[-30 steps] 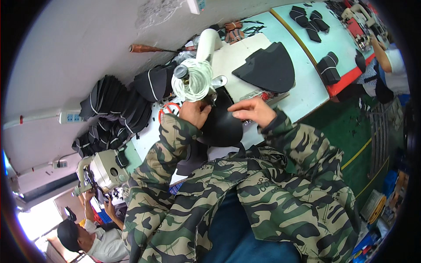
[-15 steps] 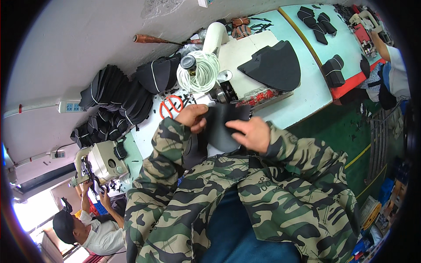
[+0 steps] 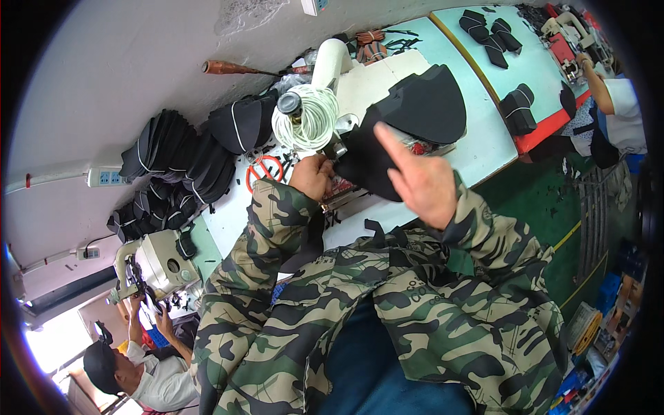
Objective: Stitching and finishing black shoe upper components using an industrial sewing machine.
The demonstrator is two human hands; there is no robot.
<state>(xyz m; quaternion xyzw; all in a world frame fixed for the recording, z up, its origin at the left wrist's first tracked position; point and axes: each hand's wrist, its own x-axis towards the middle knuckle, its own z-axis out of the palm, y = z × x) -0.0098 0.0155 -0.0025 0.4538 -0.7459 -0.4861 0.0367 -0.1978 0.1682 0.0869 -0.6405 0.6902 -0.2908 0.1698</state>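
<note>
A black curved flat piece [image 3: 370,162] lies tilted over the front of the cream-coloured machine [image 3: 333,62]. My left hand [image 3: 313,178] is closed at its left end, thumb and fingers pinched near the metal machine parts. Above the piece's right part is my right hand [image 3: 423,185], its index finger stretched out and the other fingers partly bent, slightly blurred. Whether the fingertip touches the piece, I cannot tell. Just beyond lies a stack of black fan-shaped pieces [image 3: 432,104], partly overlapped by the piece.
A coil of white cord [image 3: 305,117] sits on the machine. Orange-handled scissors [image 3: 264,173] lie left of my left hand, beside tied black bundles [image 3: 159,145]. An orange-handled tool [image 3: 225,67] is behind. People work at the left and far right; another cream machine [image 3: 158,259] stands left.
Both hands have moved the black piece away from my lap, up to the machine. My right hand has shifted up and right, and the piece now covers the machine's dark round part.
</note>
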